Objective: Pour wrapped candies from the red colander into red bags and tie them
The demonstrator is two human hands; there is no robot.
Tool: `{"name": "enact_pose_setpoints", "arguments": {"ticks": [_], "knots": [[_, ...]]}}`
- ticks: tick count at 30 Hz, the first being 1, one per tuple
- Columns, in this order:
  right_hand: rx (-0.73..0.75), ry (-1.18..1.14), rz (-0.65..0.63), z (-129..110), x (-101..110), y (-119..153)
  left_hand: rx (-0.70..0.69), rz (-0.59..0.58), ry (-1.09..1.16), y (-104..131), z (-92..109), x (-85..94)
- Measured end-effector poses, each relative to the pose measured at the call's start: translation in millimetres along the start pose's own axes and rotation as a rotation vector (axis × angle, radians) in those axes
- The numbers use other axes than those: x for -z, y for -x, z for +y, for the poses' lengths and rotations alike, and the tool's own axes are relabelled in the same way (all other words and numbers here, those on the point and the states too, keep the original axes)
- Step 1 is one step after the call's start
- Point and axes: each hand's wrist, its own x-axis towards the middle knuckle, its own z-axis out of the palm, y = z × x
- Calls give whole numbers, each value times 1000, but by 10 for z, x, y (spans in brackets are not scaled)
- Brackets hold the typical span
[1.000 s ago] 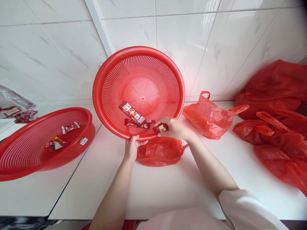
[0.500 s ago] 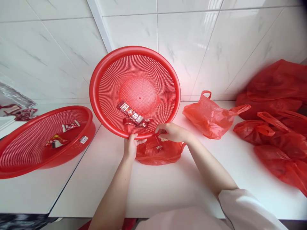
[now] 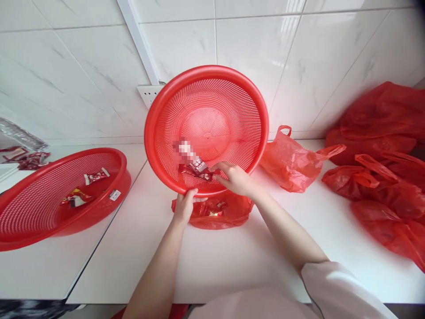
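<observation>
A red perforated basket (image 3: pixel 260 110) is tilted up facing me, its lower rim gripped by my left hand (image 3: pixel 185 206). Wrapped snacks (image 3: pixel 200 165) lie in the lower part of the basket, one partly blurred out. My right hand (image 3: pixel 234 177) reaches over the basket's rim, thumb and fingers apart at the right end of these snacks. Below the basket an open red plastic bag (image 3: pixel 221 221) stands on the white table, with a few small wrapped pieces (image 3: pixel 215 214) inside.
Another tilted red basket (image 3: pixel 121 177) at the left holds a few wrapped snacks. More packets (image 3: pixel 33 159) lie behind it. A tied-looking red bag (image 3: pixel 288 164) stands right of centre, and several red bags (image 3: pixel 385 177) are piled at the far right. A wall socket (image 3: pixel 148 94) shows behind.
The held basket has shifted right, uncovering the wall socket. My right hand has moved from above the bag up into the basket, and the piece near its fingers is now away from them.
</observation>
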Motion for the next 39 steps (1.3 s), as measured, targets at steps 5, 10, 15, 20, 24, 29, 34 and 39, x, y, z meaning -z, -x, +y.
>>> {"name": "enact_pose_setpoints", "arguments": {"ticks": [5, 10, 15, 20, 24, 29, 34, 39], "knots": [[-198, 189, -105, 33, -193, -25, 75, -122, 60, 97, -75, -107], [-194, 277, -165, 1, -181, -45, 100, -82, 84, 101, -10, -131], [-143, 328, -225, 24, -55, -29, 119, -27, 85, 71, 32, -122], [-161, 220, -257, 68, 106, 6, 88, 0, 75, 43, 51, -97], [-134, 1, -286, 14, 268, 60, 57, -15, 69, 26, 76, -68], [-112, -268, -463, -74, 395, 110, 24, -17, 64, 9, 83, -54], [-138, -194, -558, -34, 334, 99, 51, -31, 92, 0, 69, -65], [-113, -74, -447, 20, 288, 82, 46, -7, 96, -16, 51, -59]]}}
